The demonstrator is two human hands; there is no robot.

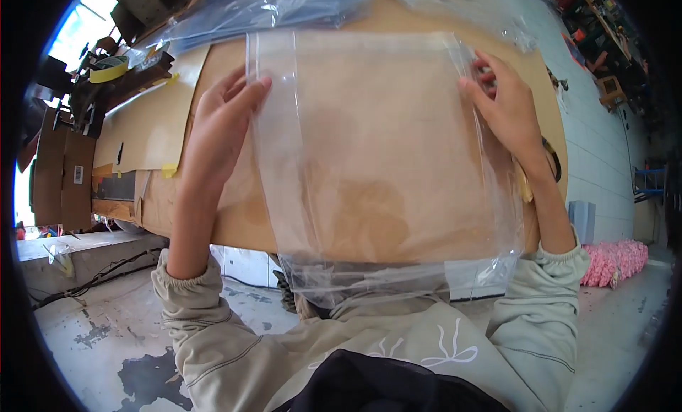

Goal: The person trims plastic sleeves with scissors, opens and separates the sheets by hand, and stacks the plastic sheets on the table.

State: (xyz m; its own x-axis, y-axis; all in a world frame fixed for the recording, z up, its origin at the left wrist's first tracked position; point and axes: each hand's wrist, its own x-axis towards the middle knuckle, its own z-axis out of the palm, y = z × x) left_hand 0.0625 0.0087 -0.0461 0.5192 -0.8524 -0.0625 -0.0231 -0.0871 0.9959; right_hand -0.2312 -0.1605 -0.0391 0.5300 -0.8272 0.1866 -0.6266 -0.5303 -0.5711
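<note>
A large clear plastic bag [383,149] lies spread over the brown table top, its near end hanging past the table's front edge towards my lap. At its upper left edge, my left hand [231,106] pinches the film, thumb on top and fingers curled beneath. My right hand [503,99] grips the opposite edge near the upper right corner, with the thumb over the film. Long creases run down both sides of the bag.
More clear plastic sheets [277,11] are heaped along the table's far side. A tape dispenser with yellow tape [109,69] stands at the far left, above a cardboard box [60,170]. A pink fluffy bundle [614,263] lies on the floor at right.
</note>
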